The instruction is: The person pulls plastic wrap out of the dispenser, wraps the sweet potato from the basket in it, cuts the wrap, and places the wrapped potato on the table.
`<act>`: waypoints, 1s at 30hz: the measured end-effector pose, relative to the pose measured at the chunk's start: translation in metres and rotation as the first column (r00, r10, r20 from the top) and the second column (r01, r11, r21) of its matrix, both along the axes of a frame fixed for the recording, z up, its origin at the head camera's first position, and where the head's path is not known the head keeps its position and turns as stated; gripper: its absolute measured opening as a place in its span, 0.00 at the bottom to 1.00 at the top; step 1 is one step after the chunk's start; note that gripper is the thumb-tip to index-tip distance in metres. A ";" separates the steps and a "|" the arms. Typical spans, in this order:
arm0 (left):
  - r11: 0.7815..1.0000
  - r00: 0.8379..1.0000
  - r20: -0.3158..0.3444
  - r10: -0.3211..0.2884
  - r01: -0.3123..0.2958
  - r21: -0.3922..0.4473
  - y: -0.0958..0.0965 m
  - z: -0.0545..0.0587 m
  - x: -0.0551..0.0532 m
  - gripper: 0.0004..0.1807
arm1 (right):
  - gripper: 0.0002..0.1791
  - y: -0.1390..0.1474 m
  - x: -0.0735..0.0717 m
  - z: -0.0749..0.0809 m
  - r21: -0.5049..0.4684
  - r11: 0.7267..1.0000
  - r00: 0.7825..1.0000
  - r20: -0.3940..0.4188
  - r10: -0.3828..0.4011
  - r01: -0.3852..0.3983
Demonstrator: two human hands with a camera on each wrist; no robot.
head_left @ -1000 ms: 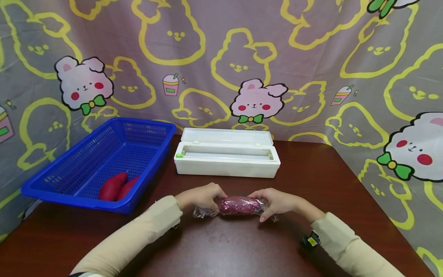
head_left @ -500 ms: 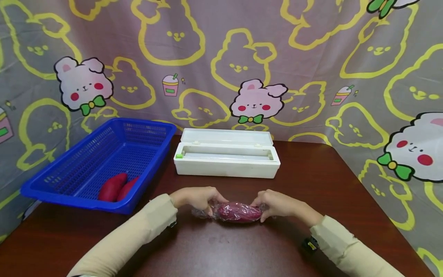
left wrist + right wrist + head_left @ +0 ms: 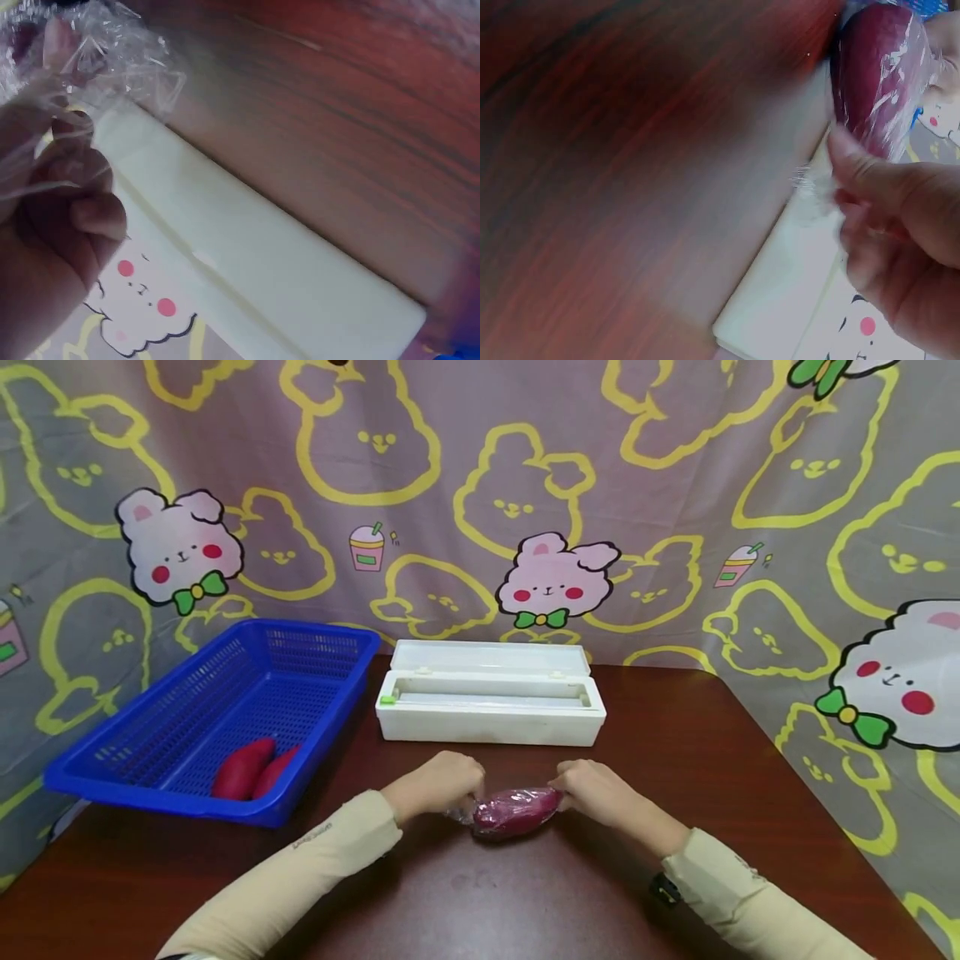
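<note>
A dark red sweet potato (image 3: 517, 812) wrapped in clear cling film lies slightly slanted between my hands, over the middle of the table. My left hand (image 3: 442, 785) grips the film at its left end with curled fingers. In the left wrist view the crinkled cling film (image 3: 142, 56) bunches around those fingers. My right hand (image 3: 600, 789) pinches the film's other end, close against the sweet potato's tip. From the right wrist view, a short tuft of film (image 3: 804, 184) pokes out past the thumb. Whether the sweet potato touches the table is hard to tell.
Behind the hands stands a white cling film dispenser box (image 3: 491, 727), its lid raised. To the left is a blue plastic basket (image 3: 315, 752) with red sweet potatoes (image 3: 242, 770) inside. A patterned curtain (image 3: 660, 485) hangs behind the brown table (image 3: 675, 718).
Both hands have shifted from the sweet potato's sides to the film at its ends. The right hand has turned, knuckles up. The sweet potato now slants, right end farther back.
</note>
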State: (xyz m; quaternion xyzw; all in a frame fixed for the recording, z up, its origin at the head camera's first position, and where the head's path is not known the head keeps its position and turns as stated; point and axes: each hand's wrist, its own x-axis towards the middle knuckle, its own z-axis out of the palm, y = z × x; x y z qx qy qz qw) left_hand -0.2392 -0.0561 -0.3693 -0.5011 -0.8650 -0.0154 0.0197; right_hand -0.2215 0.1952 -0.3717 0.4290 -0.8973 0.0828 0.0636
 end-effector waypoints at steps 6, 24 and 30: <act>0.997 0.997 0.008 0.079 -0.079 0.026 0.005 -0.002 0.005 0.11 | 0.21 0.001 0.000 -0.005 -0.133 0.988 0.990 0.125 -0.057 0.073; 0.679 0.724 0.689 -0.014 -0.499 0.538 0.013 -0.013 0.005 0.34 | 0.20 0.001 -0.002 -0.002 -0.630 0.663 0.861 0.507 -0.044 0.405; 0.490 0.444 0.849 -0.288 -0.693 0.529 0.015 -0.014 0.005 0.33 | 0.24 0.000 0.001 0.001 -0.684 0.589 0.797 0.595 0.108 0.431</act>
